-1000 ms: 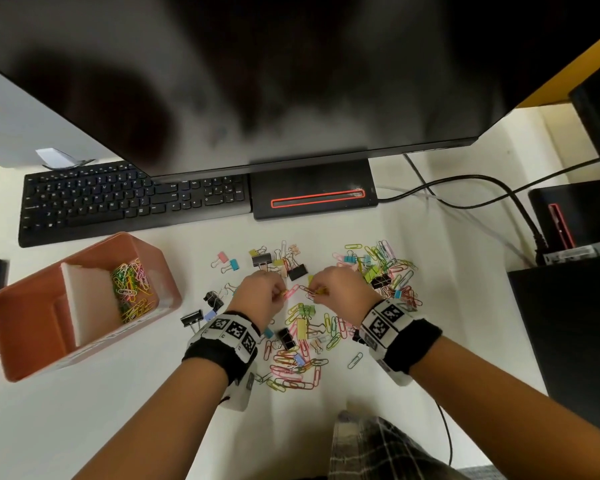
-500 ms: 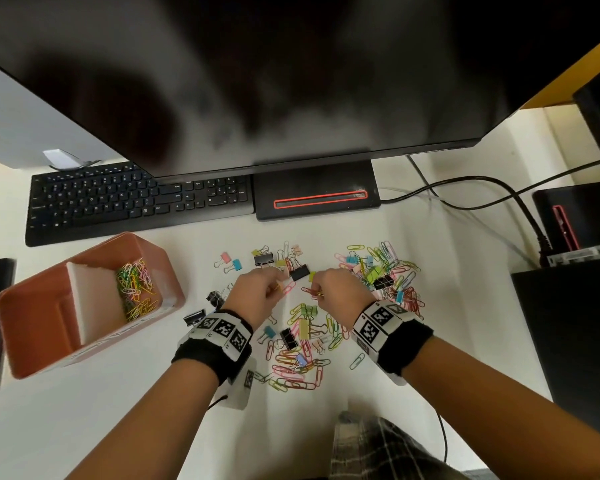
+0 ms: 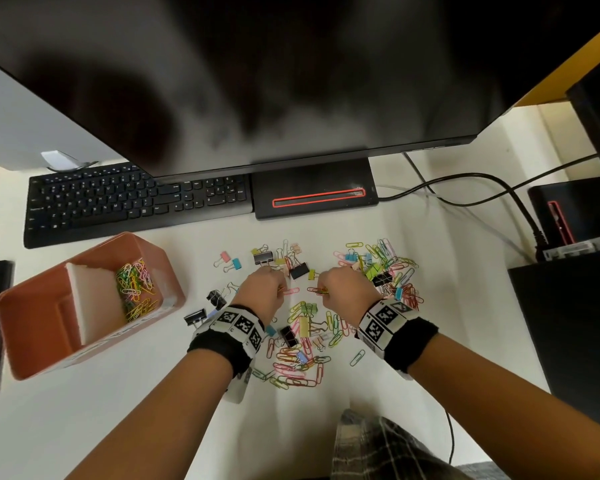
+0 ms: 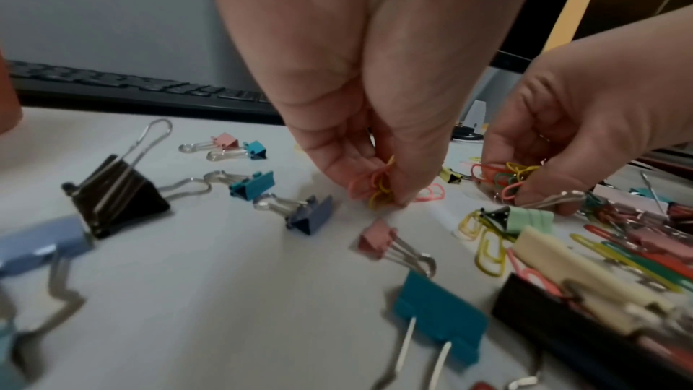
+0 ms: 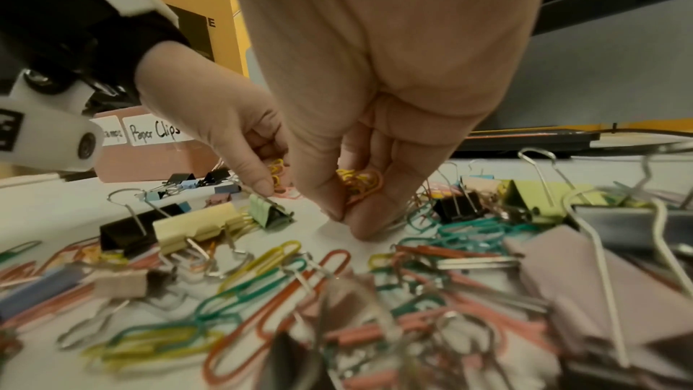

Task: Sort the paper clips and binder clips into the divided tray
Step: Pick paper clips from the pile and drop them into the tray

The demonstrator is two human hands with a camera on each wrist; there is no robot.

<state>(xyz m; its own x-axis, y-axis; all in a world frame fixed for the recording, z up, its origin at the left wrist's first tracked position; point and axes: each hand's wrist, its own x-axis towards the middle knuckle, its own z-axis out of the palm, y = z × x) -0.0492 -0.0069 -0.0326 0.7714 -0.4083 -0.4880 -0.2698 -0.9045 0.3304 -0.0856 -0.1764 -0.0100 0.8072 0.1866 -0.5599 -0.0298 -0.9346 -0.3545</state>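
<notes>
1. Hovering over scattered coloured wire paper clips (image 3: 300, 367) and metal binder clips (image 3: 298, 270) on the white desk (image 3: 153, 393), both hands curl; the salmon divided plastic tray (image 3: 174, 289) sits left
2. Left hand (image 4: 360, 94) pinches a pink-and-yellow clip bunch (image 4: 375, 186)
3. Right hand (image 5: 375, 94) grasps a yellow-and-orange clip bunch (image 5: 358, 181)

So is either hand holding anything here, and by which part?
Both. The left hand pinches a small bunch of paper clips at its fingertips; the right hand grips another bunch between thumb and fingers.
</notes>
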